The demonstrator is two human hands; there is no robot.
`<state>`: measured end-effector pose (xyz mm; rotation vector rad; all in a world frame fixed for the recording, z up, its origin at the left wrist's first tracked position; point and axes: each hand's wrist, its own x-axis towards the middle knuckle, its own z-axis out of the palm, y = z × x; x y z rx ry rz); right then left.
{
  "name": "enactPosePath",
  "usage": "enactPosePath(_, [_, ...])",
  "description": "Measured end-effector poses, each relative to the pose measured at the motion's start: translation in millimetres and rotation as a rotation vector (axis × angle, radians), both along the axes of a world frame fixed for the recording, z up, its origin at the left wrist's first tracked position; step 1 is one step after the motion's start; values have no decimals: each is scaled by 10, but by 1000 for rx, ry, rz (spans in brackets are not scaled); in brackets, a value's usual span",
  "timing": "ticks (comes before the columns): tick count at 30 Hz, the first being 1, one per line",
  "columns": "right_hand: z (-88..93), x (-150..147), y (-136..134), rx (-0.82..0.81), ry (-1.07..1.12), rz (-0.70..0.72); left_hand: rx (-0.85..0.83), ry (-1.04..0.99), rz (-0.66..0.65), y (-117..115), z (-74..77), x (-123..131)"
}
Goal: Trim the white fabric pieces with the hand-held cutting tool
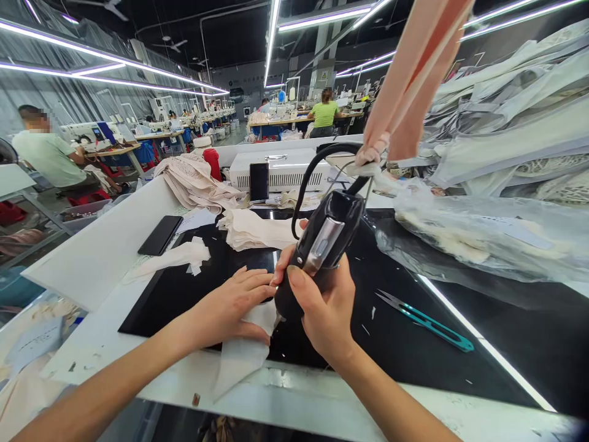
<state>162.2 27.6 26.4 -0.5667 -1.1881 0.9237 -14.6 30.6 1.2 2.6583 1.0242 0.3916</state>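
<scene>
My right hand (324, 301) wraps round a black corded hand tool (322, 236) with a silver lever plate on its body. The tool stands tilted over the black work surface, its lower end partly hidden by my hands. A thick black cord leaves its top, and a peach cloth strip (400, 92) hangs down to it from above. To the left of the tool, my left hand (237, 301) lies flat with fingers stretched out over a thin whitish fabric piece (243, 362). The fabric reaches over the table's front edge.
Teal thread snips (426, 319) lie at right. Behind my hands is a stack of cream fabric pieces (262, 228); further left are a black phone (160, 235) and a white box (294, 169) behind. Plastic-wrapped fabric (483, 239) fills the right. A person (50, 153) sits at far left.
</scene>
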Motion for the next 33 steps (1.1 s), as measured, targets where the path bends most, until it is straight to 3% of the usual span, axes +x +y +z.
enactPosePath(4, [48, 27, 22, 42, 30, 9, 155, 59, 217, -388, -82, -3])
enactPosePath(8, [70, 59, 56, 42, 15, 3, 191, 117, 188, -557, -175, -35])
enactPosePath(16, [90, 84, 25, 41, 16, 10, 208, 23, -88, -301, -193, -339])
enactPosePath(26, [37, 143, -41, 27, -22, 18, 212, -25, -8, 58, -207, -97])
enactPosePath(33, [-4, 238, -111, 39, -25, -11, 225, -44, -17, 80, -272, -177])
